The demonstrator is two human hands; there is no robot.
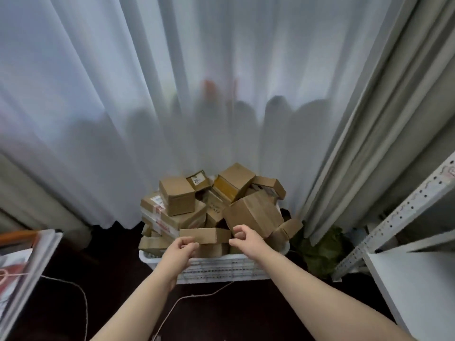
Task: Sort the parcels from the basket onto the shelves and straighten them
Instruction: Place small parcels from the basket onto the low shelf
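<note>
Spanning the near, 6 o'clock edge of the basket [221, 268]: flat box [205, 235], long axis 9-to-3. L hand [183, 247] sits at its 9 o'clock end, R hand [243, 237] at its 3 o'clock end, both about equally near. Fingers curled on both; whether they pinch the box ends or only sit beside them, can't tell (blur). Shelf [408, 286] at 3 o'clock of basket, well apart. Next, prob.: two-hand lift.
</note>
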